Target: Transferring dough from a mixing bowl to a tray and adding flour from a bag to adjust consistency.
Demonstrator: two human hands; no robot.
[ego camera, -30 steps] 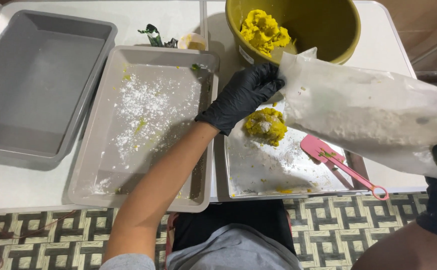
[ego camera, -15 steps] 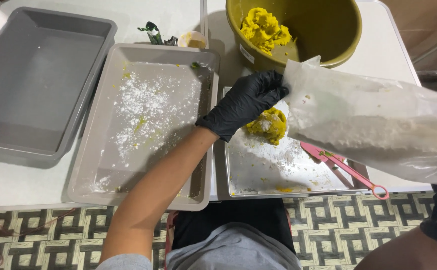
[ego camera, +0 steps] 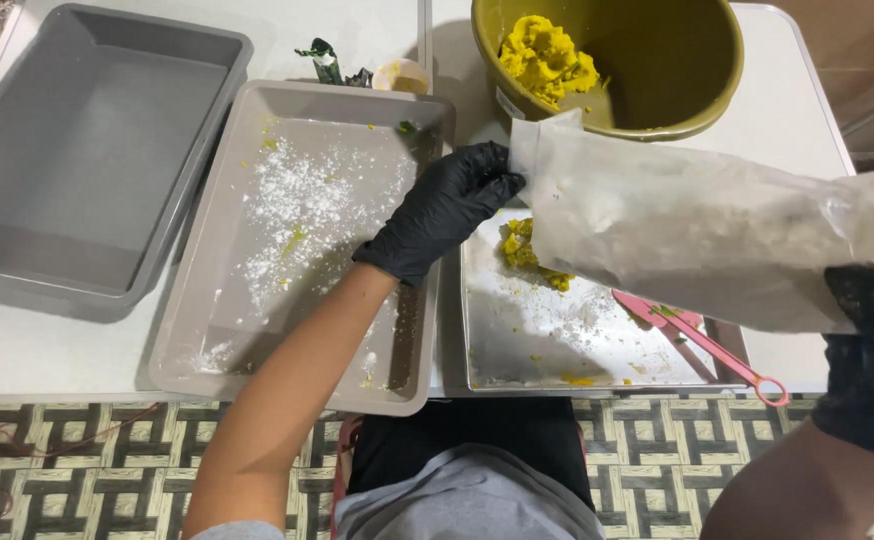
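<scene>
My left hand [ego camera: 444, 209] wears a black glove and grips the open mouth of a large clear plastic bag of white flour [ego camera: 697, 230]. My right hand [ego camera: 872, 335], also in a black glove, holds the bag's far end up at the right edge. The bag lies tilted over a metal tray [ego camera: 557, 345] dusted with flour, where a lump of yellow dough [ego camera: 524, 250] sits partly hidden under the bag. A pink spatula [ego camera: 702, 345] rests on that tray.
A grey floured tray [ego camera: 287, 240] lies left of the metal one. A deeper grey tub [ego camera: 77, 150] stands at far left. An olive bowl [ego camera: 677, 70] with yellow dough [ego camera: 547, 55] sits at the back. A small cup [ego camera: 402, 75] and dark wrappers lie behind the trays.
The bag has swung lower and further left over the metal tray, covering more of the dough lump. My left hand stayed at its mouth while my right hand rose.
</scene>
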